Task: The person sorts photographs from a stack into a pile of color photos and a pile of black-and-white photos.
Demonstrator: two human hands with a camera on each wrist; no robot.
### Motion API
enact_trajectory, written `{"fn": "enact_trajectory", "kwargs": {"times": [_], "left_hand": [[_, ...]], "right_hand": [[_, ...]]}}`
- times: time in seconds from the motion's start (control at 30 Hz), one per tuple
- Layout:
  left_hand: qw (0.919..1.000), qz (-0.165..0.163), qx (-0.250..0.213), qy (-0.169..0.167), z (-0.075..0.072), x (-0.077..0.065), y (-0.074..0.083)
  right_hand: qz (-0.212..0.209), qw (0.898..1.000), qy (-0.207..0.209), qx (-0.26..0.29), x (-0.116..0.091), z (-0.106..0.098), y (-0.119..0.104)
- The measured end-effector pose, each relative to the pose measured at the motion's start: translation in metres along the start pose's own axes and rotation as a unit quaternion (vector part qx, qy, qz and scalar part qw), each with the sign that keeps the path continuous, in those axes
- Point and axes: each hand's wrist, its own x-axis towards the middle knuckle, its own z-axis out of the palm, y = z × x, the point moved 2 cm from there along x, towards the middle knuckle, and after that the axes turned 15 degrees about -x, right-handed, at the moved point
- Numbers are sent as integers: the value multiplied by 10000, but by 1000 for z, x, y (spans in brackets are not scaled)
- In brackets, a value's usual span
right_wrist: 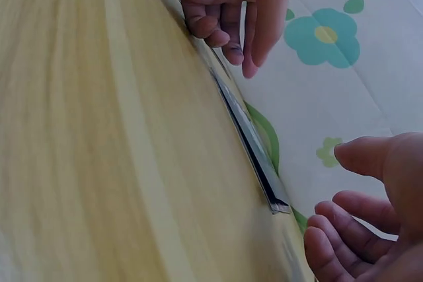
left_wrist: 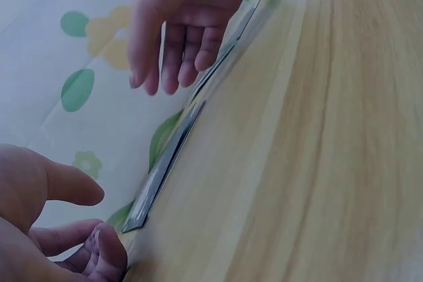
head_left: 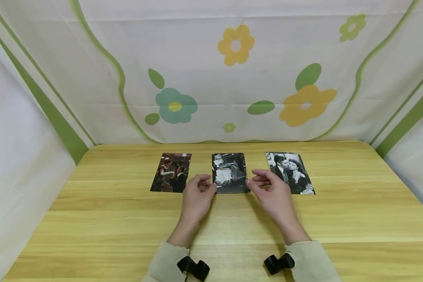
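A small stack of photo cards (head_left: 229, 172) lies flat in the middle of the table, with a black-and-white picture on top and edges of other cards showing beneath. My left hand (head_left: 199, 196) is at the stack's left side, its thumb and loosely bent fingers apart. At the right side my right hand (head_left: 272, 194) hovers the same way, thumb near the stack's corner. In the left wrist view the left hand's fingers (left_wrist: 109, 249) hold nothing. The right wrist view shows a gap between the right hand's thumb and fingers (right_wrist: 350, 236).
A colour photo card (head_left: 172, 172) of two people lies to the left. On the right lies a black-and-white photo card (head_left: 299, 178) of a couple, partly covered by the right hand. Behind the wooden table (head_left: 102, 219) hangs a white flowered cloth (head_left: 204, 70).
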Motion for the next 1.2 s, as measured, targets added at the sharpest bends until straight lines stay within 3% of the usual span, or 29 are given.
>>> {"fn": "enact_trajectory", "kwargs": {"times": [0.2,0.43,0.6,0.73,1.0,1.2], "left_hand": [[10000,-20,-16,-9,-5,1,-4],[9975,344,622,30,2,1,-7],[9898,724,1226,4,8,0,-7],[9854,808,1496,5,11,-1,-7],[9853,858,1472,105,12,-3,-8],[9886,882,1207,190,11,-2,-8]], "right_hand": [[118,9999,46,14,0,3,1],[217,9997,91,-52,2,7,6],[50,9974,124,-713,5,13,7],[-128,9912,54,-1317,5,21,6],[-262,9881,225,-1496,2,26,3],[-262,9892,227,-1425,2,27,3]]}}
